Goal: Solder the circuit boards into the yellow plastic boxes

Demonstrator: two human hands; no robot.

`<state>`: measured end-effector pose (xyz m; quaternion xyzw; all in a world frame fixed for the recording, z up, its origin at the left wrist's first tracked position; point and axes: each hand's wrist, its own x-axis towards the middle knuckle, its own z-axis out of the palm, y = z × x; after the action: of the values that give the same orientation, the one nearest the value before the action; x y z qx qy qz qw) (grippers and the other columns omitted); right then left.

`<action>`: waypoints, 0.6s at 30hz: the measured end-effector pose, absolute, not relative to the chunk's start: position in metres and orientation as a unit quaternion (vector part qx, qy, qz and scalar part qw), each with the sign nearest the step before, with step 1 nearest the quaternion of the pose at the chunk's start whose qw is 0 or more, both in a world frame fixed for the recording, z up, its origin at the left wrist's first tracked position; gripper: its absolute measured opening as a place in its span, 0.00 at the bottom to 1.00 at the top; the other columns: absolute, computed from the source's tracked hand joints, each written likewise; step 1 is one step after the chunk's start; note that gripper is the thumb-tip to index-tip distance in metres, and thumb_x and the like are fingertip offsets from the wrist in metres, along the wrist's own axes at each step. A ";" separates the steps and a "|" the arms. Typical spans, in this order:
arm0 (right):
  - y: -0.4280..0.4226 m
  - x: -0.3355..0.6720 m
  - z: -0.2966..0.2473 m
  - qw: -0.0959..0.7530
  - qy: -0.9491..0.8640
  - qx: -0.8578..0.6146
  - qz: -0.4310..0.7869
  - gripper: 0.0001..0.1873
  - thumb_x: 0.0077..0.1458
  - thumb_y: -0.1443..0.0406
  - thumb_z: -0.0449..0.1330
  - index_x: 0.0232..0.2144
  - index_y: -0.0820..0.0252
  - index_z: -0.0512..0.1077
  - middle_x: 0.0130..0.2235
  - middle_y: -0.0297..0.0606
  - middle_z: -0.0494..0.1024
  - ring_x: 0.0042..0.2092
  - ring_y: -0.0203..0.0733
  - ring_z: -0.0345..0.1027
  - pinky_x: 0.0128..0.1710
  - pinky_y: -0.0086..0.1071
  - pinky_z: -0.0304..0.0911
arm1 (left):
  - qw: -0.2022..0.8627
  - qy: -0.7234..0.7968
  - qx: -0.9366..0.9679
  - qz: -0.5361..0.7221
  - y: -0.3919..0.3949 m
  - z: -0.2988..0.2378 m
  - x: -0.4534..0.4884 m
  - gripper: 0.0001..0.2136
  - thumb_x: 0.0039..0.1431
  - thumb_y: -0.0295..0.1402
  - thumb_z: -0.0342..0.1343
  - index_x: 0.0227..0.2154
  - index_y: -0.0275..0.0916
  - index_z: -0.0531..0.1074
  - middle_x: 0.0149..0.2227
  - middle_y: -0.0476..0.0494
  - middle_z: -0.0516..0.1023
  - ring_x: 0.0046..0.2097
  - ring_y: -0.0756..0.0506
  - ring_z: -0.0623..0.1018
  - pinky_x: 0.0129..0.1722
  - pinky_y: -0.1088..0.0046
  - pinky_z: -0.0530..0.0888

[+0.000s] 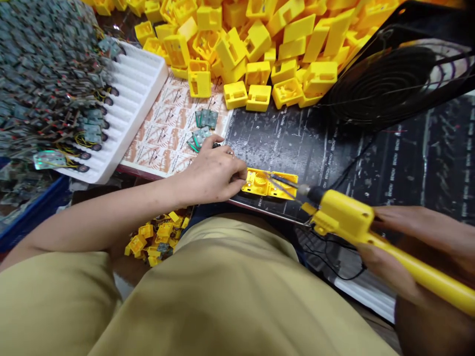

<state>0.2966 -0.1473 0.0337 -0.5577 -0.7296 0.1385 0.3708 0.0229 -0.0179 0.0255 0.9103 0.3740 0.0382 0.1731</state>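
Observation:
My left hand (213, 170) rests at the near edge of the work surface, its fingertips pressing the end of an open yellow plastic housing (256, 182). The housing lies flat on a black printed mat (285, 143). My right hand (419, 247) wraps around the long yellow handle of an electric screwdriver (345, 220) at the right. Its thin dark bit (284, 180) reaches over the housing, and the exact point of contact is hard to make out. Several small green circuit boards (203, 118) lie just beyond my left fingers.
A large heap of yellow housings (241, 49) fills the far side. To the left, a white foam tray (141, 84) borders a mass of wired boards (44, 84). A printed paper sheet (159, 133) lies under the green boards. A round black fan (386, 84) stands upper right. Small yellow parts (152, 240) lie below the bench.

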 end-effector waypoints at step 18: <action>-0.108 0.297 0.050 0.277 -0.912 -0.295 0.069 0.09 0.56 0.66 0.66 0.38 0.59 0.70 0.33 0.33 0.81 0.37 0.33 0.76 0.39 0.28 0.75 | 0.135 0.353 0.924 -0.061 -0.011 0.038 0.038 0.10 0.54 0.32 0.51 0.24 0.39 0.76 0.26 0.47 0.79 0.37 0.43 0.75 0.56 0.53 0.60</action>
<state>0.2969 -0.1081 0.0499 -0.2949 -0.9118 0.0689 0.2773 0.0382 -0.0109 0.0384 0.9240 0.3526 -0.0606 0.1347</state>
